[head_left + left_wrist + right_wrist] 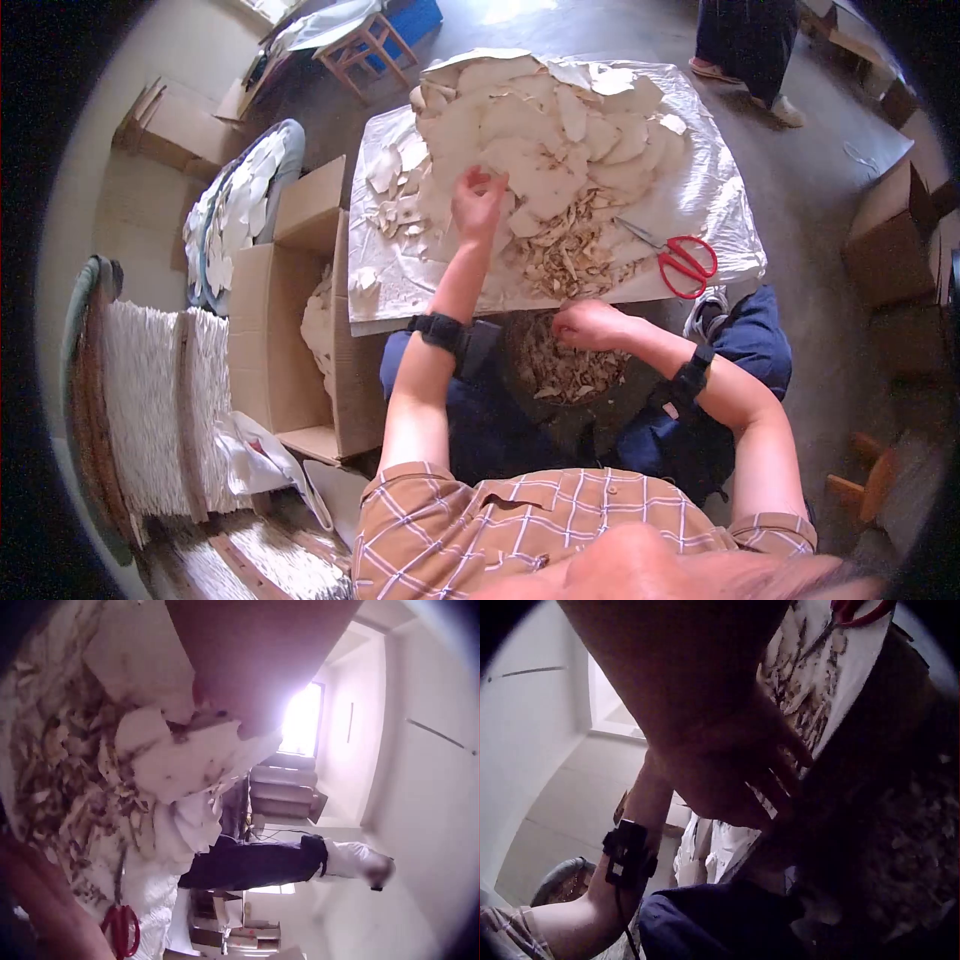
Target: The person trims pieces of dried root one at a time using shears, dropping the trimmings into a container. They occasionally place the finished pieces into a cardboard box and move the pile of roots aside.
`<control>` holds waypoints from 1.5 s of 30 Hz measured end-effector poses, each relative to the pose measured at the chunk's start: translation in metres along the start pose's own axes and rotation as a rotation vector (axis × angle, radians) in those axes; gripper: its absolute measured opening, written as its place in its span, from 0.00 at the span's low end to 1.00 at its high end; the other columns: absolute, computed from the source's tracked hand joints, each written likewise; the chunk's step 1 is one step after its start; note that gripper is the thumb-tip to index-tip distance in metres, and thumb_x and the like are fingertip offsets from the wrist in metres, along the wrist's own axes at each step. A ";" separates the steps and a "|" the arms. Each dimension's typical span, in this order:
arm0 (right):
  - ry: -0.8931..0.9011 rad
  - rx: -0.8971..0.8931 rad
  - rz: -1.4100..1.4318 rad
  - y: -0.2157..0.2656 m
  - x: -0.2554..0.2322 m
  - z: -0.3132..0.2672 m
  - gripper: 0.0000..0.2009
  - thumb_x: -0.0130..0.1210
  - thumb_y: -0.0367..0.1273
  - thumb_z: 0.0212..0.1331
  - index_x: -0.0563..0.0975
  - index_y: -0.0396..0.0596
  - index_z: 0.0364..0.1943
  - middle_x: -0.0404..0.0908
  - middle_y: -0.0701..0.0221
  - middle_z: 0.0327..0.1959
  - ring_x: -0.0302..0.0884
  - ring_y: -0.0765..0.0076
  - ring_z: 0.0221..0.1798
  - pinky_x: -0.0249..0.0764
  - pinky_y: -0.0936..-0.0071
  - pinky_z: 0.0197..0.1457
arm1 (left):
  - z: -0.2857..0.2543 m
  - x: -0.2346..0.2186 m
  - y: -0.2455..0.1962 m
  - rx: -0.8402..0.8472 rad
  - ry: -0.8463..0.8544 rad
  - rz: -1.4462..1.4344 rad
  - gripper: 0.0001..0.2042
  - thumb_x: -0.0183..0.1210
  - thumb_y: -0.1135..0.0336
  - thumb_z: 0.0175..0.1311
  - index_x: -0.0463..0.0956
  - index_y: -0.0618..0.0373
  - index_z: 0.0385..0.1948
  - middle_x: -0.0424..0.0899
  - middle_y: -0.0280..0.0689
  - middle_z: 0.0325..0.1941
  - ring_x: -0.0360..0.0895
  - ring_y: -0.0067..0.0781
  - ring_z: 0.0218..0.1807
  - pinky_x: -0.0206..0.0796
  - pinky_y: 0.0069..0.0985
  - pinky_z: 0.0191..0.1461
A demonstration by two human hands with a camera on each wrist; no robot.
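Large pale flat pieces (490,120) are heaped on a table covered in white sheeting (720,200). The left hand (478,205) is at the heap's near left side, fingers bent; whether it pinches a piece cannot be made out. Brown-edged scraps (570,255) lie in front of the heap. At the table's front edge, the right hand (592,326) hangs over a container of scraps (565,375), and in the right wrist view its fingers (784,776) are loosely bent with nothing visible in them. Red-handled scissors (686,266) lie on the table's right.
An open cardboard box (255,330) with pale pieces inside stands left of the table. Beyond it is a tray of pale pieces (245,200). Small pieces (400,190) lie on the table's left. Another person (745,45) stands behind the table; more boxes (885,235) are at right.
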State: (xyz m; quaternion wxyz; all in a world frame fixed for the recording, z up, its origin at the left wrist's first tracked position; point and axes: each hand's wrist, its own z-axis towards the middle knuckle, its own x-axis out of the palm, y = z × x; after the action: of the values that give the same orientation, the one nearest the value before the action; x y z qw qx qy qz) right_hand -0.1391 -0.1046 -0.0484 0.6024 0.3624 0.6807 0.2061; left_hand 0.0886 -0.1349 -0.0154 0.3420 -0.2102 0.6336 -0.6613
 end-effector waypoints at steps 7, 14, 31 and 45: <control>-0.495 0.117 0.196 0.003 -0.033 -0.003 0.11 0.46 0.37 0.49 0.76 0.46 0.26 0.77 0.57 0.26 0.74 0.49 0.31 0.69 0.57 0.36 | -0.019 0.021 -0.035 -0.067 0.063 -0.061 0.08 0.63 0.69 0.48 0.73 0.61 0.24 0.76 0.31 0.18 0.75 0.20 0.25 0.66 0.18 0.25; -0.667 0.243 1.538 0.001 -0.090 -0.019 0.19 0.43 0.46 0.60 0.75 0.44 0.35 0.76 0.73 0.24 0.72 0.81 0.24 0.67 0.84 0.22 | -0.096 -0.011 -0.074 0.949 0.221 0.204 0.07 0.56 0.83 0.44 0.72 0.59 0.23 0.79 0.38 0.28 0.78 0.30 0.33 0.70 0.21 0.33; -0.662 -0.021 0.946 0.019 -0.089 -0.023 0.10 0.51 0.32 0.57 0.76 0.38 0.37 0.75 0.77 0.23 0.68 0.86 0.22 0.67 0.85 0.21 | -0.117 -0.001 -0.056 -0.289 0.482 -0.657 0.15 0.57 0.75 0.52 0.70 0.63 0.44 0.77 0.36 0.42 0.74 0.24 0.40 0.68 0.22 0.43; -0.861 -0.210 0.195 0.018 -0.107 -0.027 0.06 0.51 0.27 0.55 0.77 0.38 0.32 0.74 0.65 0.26 0.71 0.69 0.31 0.67 0.77 0.35 | -0.118 -0.006 -0.044 0.057 0.729 0.171 0.13 0.61 0.75 0.48 0.74 0.66 0.38 0.79 0.34 0.35 0.74 0.21 0.36 0.67 0.20 0.40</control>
State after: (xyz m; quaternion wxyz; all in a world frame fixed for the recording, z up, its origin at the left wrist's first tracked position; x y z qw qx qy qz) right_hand -0.1597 -0.1678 0.0410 0.8417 0.4146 0.3064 0.1603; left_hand 0.0005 -0.0503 0.0163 0.1535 0.1023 0.7105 -0.6791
